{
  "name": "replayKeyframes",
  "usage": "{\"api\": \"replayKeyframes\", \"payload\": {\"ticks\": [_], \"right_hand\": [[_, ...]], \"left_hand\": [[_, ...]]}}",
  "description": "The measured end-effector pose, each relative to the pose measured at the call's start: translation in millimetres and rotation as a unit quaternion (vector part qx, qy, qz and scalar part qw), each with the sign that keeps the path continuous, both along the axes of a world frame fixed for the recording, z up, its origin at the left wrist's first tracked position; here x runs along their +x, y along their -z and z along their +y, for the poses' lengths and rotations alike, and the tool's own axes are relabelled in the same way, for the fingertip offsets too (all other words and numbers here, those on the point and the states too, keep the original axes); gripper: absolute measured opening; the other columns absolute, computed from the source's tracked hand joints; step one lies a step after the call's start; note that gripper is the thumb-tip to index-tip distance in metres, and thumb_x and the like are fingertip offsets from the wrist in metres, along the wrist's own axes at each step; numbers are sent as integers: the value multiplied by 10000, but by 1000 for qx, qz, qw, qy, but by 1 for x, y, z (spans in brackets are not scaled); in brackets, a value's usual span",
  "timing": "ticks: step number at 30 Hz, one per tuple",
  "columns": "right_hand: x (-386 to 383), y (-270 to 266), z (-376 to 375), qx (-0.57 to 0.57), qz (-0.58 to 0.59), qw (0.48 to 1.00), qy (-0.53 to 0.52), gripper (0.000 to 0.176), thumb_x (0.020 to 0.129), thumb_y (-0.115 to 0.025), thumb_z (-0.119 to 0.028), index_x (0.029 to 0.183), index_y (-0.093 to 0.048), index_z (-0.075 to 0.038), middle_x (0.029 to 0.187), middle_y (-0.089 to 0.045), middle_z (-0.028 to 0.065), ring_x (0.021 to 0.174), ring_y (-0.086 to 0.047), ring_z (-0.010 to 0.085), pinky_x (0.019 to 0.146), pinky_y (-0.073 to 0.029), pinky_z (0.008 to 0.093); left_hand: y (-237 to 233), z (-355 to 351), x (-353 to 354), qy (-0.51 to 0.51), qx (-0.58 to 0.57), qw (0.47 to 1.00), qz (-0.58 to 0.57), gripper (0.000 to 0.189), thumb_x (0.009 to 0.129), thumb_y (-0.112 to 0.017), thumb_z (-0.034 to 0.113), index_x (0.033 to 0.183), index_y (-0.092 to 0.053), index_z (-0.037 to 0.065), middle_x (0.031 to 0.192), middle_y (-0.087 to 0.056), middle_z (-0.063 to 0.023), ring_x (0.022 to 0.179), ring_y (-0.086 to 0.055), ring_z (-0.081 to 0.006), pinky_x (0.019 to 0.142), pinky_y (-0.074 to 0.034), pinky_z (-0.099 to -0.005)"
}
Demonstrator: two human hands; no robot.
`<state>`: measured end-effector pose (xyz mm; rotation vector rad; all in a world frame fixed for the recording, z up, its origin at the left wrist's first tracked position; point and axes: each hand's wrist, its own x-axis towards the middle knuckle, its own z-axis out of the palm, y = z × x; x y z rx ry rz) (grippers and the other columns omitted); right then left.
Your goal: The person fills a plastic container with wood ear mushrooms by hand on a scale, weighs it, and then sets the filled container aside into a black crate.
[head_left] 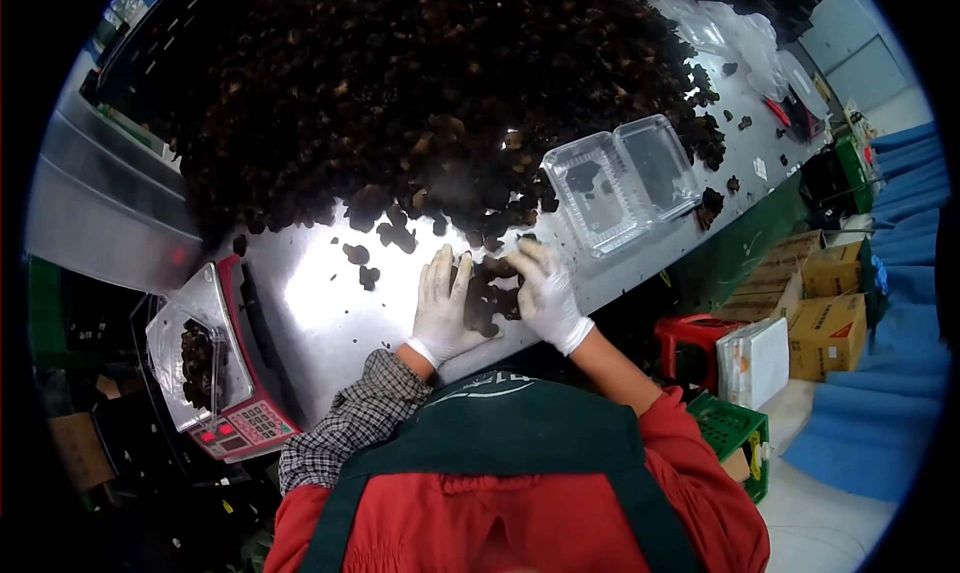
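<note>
In the head view, a small cluster of wood ear mushrooms [490, 298] is seen lying between two white-gloved hands, near the front edge of a metal surface [325, 278]. The left hand [445, 305] is laid nearly flat at the cluster's left side, with its fingers stretched out and its thumb set apart against the dark pieces. The right hand [545, 288] is bent over the cluster's right side, fingertips lowered to it; whether anything is pinched there cannot be told. The far part of the surface is covered by a large heap of wood ear mushrooms [400, 103], and a few loose pieces [357, 254] are scattered between the heap and the left hand. An opened clear plastic clamshell container [620, 238] is placed right of the hands, by the heap's right side and near the front edge. Towards the surface's far right corner, a crumpled clear plastic bag [752, 53] is seen. At the surface's left end, a red digital scale [262, 423] is loaded with mushrooms in a clear tub [198, 363].
</note>
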<state>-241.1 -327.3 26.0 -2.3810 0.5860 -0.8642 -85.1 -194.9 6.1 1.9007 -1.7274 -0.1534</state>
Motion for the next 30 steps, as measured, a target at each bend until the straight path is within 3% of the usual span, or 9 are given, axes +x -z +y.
{"api": "replayKeyframes", "payload": {"ticks": [3, 6, 10, 14, 17, 22, 25, 27, 30], "right_hand": [[0, 5, -26, -4, 29, 999, 43, 511, 776, -604, -158, 1256, -516, -6, 1260, -502, 215, 1182, -453, 378, 1030, -342, 475], [-9, 12, -20, -21, 90, 995, -39, 650, 783, -664, -317, 1323, -454, -21, 1289, -477, 214, 1229, -417, 372, 1062, -309, 481], [-21, 3, -1, -1, 111, 985, -133, 998, 623, -805, -416, 1394, -338, 12, 1370, -382, 258, 1270, -366, 421, 1083, -288, 491], [-11, -1, -8, -37, 145, 986, -77, 1023, 627, -801, -373, 1429, -285, -2, 1387, -368, 257, 1276, -364, 410, 1080, -298, 490], [-3, 1, -15, -29, 172, 974, -145, 976, 670, -754, -356, 1447, -266, -26, 1397, -357, 271, 1279, -367, 391, 1083, -280, 489], [17, 7, -14, -77, 131, 982, -110, 755, 666, -647, -103, 1374, -398, -19, 1284, -494, 208, 1102, -497, 375, 967, -398, 457], [38, 19, -19, -62, 148, 986, -34, 615, 670, -607, -33, 1274, -490, -33, 1114, -564, 171, 1022, -537, 348, 880, -452, 412], [48, 9, -25, 56, 131, 988, -53, 473, 695, -577, 39, 1158, -573, -57, 1073, -582, 180, 1017, -553, 358, 891, -464, 410], [70, -12, -12, 80, 69, 994, -18, 438, 705, -547, 83, 1121, -589, -47, 1091, -589, 169, 1026, -574, 348, 926, -469, 400]], "left_hand": [[-8, -11, 3, -7, 35, 999, -14, 1295, 511, -824, 579, 1479, -151, 43, 1491, -145, -279, 1376, -173, -456, 1113, -146, -581], [-10, -18, 7, 32, 71, 997, -5, 1275, 511, -806, 614, 1487, -177, 88, 1485, -200, -257, 1373, -191, -449, 1110, -143, -593], [-5, -10, 6, 93, 39, 995, -2, 1052, 595, -792, 494, 1436, -316, 79, 1419, -337, -215, 1303, -334, -414, 1110, -255, -502], [-6, -12, 5, 55, 8, 998, 2, 924, 626, -763, 311, 1410, -351, 49, 1362, -409, -199, 1254, -406, -371, 1072, -319, -461], [-1, -12, 1, 61, 2, 998, 14, 768, 664, -701, 228, 1359, -427, 55, 1298, -470, -170, 1169, -460, -339, 1027, -347, -451], [-10, -29, -6, 13, 15, 999, 35, 460, 725, -650, 146, 1172, -559, 81, 1121, -582, -117, 934, -603, -297, 807, -503, -392], [-15, -57, 0, -58, 106, 981, 153, 417, 728, -634, 98, 1142, -598, 73, 1018, -619, -107, 904, -618, -295, 817, -511, -360], [-14, -72, 12, -53, 122, 871, 473, 387, 724, -622, 47, 1112, -608, 38, 968, -650, -104, 896, -628, -223, 828, -503, -309], [-47, -54, 30, -102, 53, 828, 548, 376, 711, -620, -4, 1087, -600, -13, 958, -664, -89, 895, -616, -168, 818, -491, -272]]}}
